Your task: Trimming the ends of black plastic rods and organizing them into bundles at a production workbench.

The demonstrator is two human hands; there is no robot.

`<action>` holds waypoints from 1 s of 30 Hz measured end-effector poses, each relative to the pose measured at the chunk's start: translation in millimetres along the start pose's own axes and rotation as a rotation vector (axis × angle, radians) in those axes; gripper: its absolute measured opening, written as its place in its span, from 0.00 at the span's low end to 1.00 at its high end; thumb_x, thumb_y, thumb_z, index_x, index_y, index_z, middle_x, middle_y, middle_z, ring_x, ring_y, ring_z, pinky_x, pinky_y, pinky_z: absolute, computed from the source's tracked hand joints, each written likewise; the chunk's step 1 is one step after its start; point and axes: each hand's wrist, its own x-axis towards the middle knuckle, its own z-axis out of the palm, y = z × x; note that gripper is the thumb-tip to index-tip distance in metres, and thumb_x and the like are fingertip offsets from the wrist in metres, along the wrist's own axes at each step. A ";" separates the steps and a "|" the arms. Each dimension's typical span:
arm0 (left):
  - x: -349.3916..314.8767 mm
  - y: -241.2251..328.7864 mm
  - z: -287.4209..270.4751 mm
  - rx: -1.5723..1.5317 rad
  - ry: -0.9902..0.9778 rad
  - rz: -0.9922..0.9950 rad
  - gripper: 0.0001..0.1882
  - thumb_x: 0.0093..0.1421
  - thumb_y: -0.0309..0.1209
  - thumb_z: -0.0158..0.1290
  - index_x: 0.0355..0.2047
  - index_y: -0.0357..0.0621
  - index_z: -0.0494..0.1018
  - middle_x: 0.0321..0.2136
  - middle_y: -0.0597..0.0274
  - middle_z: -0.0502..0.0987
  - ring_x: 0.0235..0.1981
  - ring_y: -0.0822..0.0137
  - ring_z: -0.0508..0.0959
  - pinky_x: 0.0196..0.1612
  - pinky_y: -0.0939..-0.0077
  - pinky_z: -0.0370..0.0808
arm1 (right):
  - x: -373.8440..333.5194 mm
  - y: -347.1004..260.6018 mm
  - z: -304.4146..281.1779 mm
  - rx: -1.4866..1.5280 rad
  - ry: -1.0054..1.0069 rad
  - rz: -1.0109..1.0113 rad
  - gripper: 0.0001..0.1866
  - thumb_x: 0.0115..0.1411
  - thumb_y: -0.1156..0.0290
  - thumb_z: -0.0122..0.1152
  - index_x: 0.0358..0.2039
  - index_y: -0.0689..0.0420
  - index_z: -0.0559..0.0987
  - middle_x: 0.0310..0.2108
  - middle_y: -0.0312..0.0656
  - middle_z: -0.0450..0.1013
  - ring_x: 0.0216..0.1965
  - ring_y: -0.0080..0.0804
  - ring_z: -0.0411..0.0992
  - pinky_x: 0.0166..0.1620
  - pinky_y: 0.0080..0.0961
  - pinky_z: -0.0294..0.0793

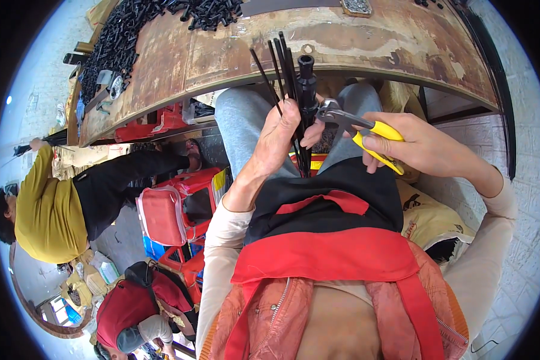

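Note:
My left hand (276, 135) is closed round a bundle of thin black rods (280, 63) and a thicker black tubular piece with a ringed, hollow end (306, 84). The rods fan out slightly at the top, and their lower ends hang below the hand in front of my lap. In my right hand (423, 144) is a pair of pliers with yellow grips (387, 130). Its metal head sits right beside the tubular piece, close to my left fingertips. Whether the jaws bite on anything is hard to make out.
A worn wooden table (366, 48) spans the front, with a heap of small black parts (123, 36) at its left. Red plastic stools (180, 207) stand to my left. Beyond them are a person in a yellow top (51, 219) and another in dark red (126, 312). A sack (435, 219) lies at right.

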 end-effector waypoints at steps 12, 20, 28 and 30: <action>-10.1 2.7 12.7 0.132 0.056 0.100 0.34 0.68 0.57 0.36 0.47 0.31 0.66 0.21 0.70 0.65 0.21 0.79 0.63 0.25 0.83 0.60 | 7.2 -26.5 -20.1 0.337 -0.375 0.421 0.20 0.70 0.60 0.44 0.39 0.67 0.73 0.21 0.45 0.72 0.17 0.29 0.72 0.23 0.24 0.73; 1.9 4.8 -1.6 0.063 0.018 0.045 0.34 0.67 0.58 0.37 0.47 0.34 0.64 0.22 0.66 0.64 0.20 0.75 0.62 0.25 0.80 0.61 | -2.4 -10.2 -1.6 -0.122 0.015 0.018 0.21 0.68 0.61 0.49 0.54 0.63 0.69 0.22 0.38 0.71 0.22 0.21 0.70 0.27 0.21 0.70; 6.4 1.7 7.0 0.062 0.030 0.034 0.30 0.68 0.56 0.37 0.47 0.37 0.63 0.22 0.67 0.65 0.21 0.77 0.64 0.26 0.82 0.62 | -1.5 -27.6 -22.2 -0.487 0.120 -0.010 0.21 0.66 0.59 0.52 0.53 0.59 0.69 0.20 0.42 0.68 0.19 0.29 0.68 0.27 0.28 0.69; 8.7 -0.3 -0.7 0.013 0.082 0.076 0.28 0.68 0.56 0.38 0.48 0.39 0.62 0.22 0.67 0.65 0.21 0.76 0.64 0.25 0.82 0.62 | 13.3 -21.3 -21.9 -0.504 0.135 -0.079 0.21 0.66 0.59 0.52 0.54 0.58 0.69 0.21 0.43 0.68 0.20 0.31 0.68 0.29 0.30 0.70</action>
